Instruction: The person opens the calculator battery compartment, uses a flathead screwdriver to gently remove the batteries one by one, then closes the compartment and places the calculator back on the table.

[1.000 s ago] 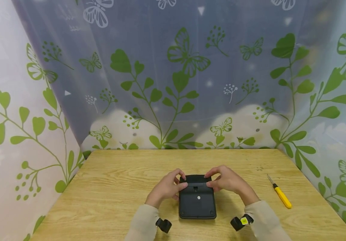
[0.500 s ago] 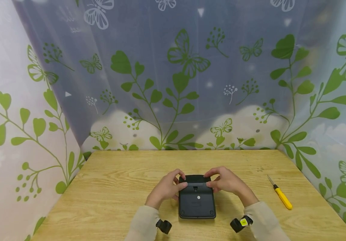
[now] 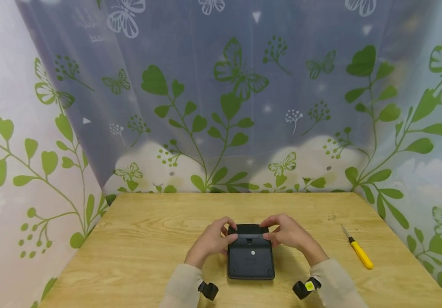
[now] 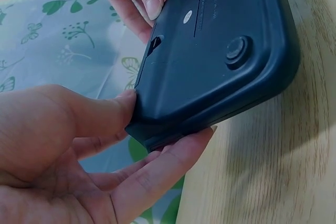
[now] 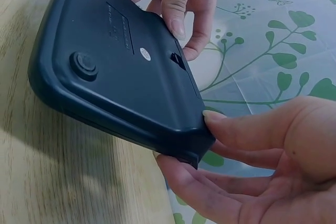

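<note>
A black desk calculator (image 3: 250,261) is turned underside up, its thicker end away from me. Its back shows round rubber feet, a small white oval sticker and a latch notch in the battery cover (image 5: 167,51); the key side is hidden. My left hand (image 3: 212,240) pinches the far left corner, thumb on the back and fingers at the side and far edge. Opposite it, my right hand (image 3: 291,234) pinches the far right corner the same way. Both wrist views show the thick end tilted up off the table, with the thumbs on the cover's edge.
A yellow-handled screwdriver (image 3: 360,253) lies on the wooden table (image 3: 147,239) to the right of my right hand. Patterned cloth (image 3: 190,128) with leaves and butterflies hangs behind the table and along both sides.
Both hands keep the same grip on the calculator. Only a very slight shift of the view shows; nothing is taken hold of or let go.
</note>
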Motion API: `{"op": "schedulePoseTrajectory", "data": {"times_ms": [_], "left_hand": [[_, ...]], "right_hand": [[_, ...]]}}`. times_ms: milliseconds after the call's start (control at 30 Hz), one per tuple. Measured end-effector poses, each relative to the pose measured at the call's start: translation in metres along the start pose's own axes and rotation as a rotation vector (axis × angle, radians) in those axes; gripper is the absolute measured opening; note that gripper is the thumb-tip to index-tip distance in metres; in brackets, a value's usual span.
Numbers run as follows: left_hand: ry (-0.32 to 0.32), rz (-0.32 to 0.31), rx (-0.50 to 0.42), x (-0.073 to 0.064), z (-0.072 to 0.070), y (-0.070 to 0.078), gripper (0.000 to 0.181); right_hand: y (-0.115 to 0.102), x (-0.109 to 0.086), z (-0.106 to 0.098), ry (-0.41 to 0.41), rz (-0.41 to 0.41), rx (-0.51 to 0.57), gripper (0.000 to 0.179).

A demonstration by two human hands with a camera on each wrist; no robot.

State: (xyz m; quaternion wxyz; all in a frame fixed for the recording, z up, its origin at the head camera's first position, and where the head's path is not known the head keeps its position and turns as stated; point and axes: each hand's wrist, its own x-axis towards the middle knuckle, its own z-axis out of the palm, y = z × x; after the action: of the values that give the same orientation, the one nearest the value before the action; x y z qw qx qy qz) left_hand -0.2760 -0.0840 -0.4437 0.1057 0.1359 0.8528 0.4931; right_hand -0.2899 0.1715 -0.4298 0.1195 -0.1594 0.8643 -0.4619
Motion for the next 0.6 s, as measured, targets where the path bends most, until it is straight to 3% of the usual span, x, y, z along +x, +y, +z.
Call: {"op": "schedulePoseTrajectory", "data": {"times_ms": [600], "left_hand": [[0.0,0.013,-0.009,-0.0004,0.0,-0.0002,0.019]], "right_hand": [[-0.0013,0.0023,0.0058,0.076,0.057,-0.07,0.034]]}}
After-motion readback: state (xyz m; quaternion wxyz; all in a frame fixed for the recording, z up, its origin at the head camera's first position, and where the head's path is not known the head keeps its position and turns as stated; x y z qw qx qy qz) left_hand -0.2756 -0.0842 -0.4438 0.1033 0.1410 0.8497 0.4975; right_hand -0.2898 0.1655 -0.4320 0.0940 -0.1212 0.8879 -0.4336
